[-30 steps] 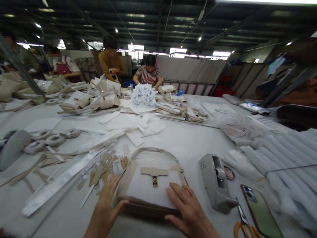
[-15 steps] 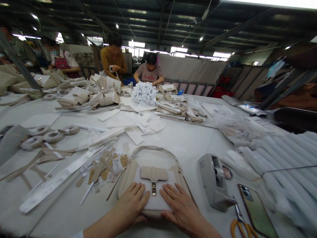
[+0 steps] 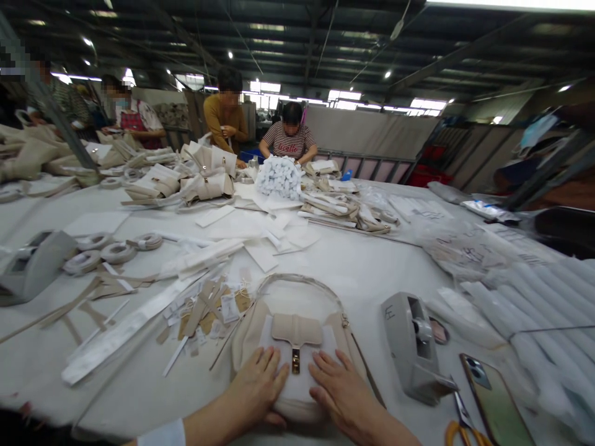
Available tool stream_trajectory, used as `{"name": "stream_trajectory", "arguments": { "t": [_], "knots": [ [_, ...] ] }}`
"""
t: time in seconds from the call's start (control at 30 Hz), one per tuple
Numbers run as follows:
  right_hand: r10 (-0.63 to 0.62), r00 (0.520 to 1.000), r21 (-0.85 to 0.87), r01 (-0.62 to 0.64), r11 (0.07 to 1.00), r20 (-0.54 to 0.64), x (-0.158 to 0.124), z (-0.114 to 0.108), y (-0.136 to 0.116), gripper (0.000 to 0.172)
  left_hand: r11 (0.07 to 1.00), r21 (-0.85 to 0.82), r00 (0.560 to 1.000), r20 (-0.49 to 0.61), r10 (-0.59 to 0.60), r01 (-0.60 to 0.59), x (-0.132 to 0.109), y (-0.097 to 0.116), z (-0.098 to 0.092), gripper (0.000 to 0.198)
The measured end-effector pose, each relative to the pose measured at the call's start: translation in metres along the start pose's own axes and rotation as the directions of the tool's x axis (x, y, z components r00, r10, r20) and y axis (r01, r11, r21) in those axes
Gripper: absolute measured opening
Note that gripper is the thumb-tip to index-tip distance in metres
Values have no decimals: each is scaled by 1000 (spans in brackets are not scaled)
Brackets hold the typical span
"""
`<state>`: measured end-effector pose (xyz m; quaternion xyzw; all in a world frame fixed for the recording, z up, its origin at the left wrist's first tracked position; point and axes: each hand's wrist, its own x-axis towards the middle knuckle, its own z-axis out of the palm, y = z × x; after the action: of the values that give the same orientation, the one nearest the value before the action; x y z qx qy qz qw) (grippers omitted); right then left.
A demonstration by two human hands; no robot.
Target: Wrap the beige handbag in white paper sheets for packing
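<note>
Beige leather fills the near edge of the table: a small handbag (image 3: 297, 347) lies flat right in front of us, its curved handle (image 3: 302, 284) arched away from us and a gold clasp (image 3: 296, 360) at the middle of the flap. Our left hand (image 3: 260, 387) and right hand (image 3: 339, 393) rest flat on the white sheet covering the bag's front, one on either side of the clasp, fingers spread and pressing, gripping nothing.

A second ago our hands sat wider apart, at the bag's lower corners; half a second ago they had come in beside the clasp, and now they lie in much the same spot with the bag drawn slightly nearer. We judge that the covering sheet is being smoothed down against the front, and that the pressing is about settled.

Just right of the bag stands a grey tape dispenser (image 3: 411, 347); beyond it lie a phone (image 3: 495, 402) and yellow-handled scissors (image 3: 460, 427). To the left, paper tags (image 3: 209, 310) are scattered. White foam rolls (image 3: 534, 297) lie at the right, and other people (image 3: 288, 133) work at the far side of the table (image 3: 372, 266).
</note>
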<state>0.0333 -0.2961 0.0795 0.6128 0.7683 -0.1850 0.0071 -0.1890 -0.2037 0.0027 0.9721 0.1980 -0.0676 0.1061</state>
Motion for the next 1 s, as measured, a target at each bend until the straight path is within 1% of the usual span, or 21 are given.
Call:
{"name": "stream_trajectory", "arguments": {
  "t": [0.07,0.13,0.2,0.27,0.33,0.4,0.5,0.57,0.63,0.73,0.8,0.83,0.9,0.93,1.0],
  "knots": [
    [60,998,23,-59,998,-9,7,-12,-8,30,1000,4,1000,-4,11,-11,-1,-1,1,97],
    [98,994,37,-96,995,-54,16,-18,-14,24,1000,11,1000,-11,16,-16,-1,-2,3,98],
    [89,989,60,-83,995,-118,27,-17,-17,27,1000,21,1000,-20,17,-16,-1,-2,5,99],
    [74,984,97,-59,994,-163,35,-8,-19,30,999,29,999,-29,17,-16,-1,-1,5,99],
    [88,980,133,-64,989,-180,41,5,-19,29,999,30,999,-31,18,-17,-2,1,4,98],
    [111,974,149,-83,985,-196,45,19,-17,27,1000,23,1000,-23,8,-7,-2,2,3,98],
    [102,964,140,-69,988,-244,45,36,-12,28,1000,4,1000,-19,-13,13,-4,5,0,99],
    [80,957,127,-46,991,-279,44,42,-8,30,1000,-21,999,-35,-16,15,-4,8,-8,101],
    [58,948,117,-22,993,-314,43,46,-5,31,998,-59,998,-44,-36,34,-3,12,-21,100],
    [35,935,102,1,995,-352,42,49,-1,31,988,-107,993,-33,-116,111,7,20,-50,78],
    [15,932,103,24,994,-363,43,48,1,31,984,-126,986,-94,-139,127,16,24,-67,67],
    [-2,933,108,44,993,-361,43,48,2,31,986,-133,982,-145,-121,102,21,25,-71,66],
    [-32,933,119,79,990,-357,43,46,3,34,990,-139,973,-225,-47,16,28,24,-71,74],
    [-37,933,120,85,989,-358,43,46,4,35,990,-140,972,-233,-14,-19,30,22,-67,79],
    [-27,931,106,70,992,-365,43,47,5,33,988,-150,982,-190,8,-37,32,18,-52,89]
  ]
}}
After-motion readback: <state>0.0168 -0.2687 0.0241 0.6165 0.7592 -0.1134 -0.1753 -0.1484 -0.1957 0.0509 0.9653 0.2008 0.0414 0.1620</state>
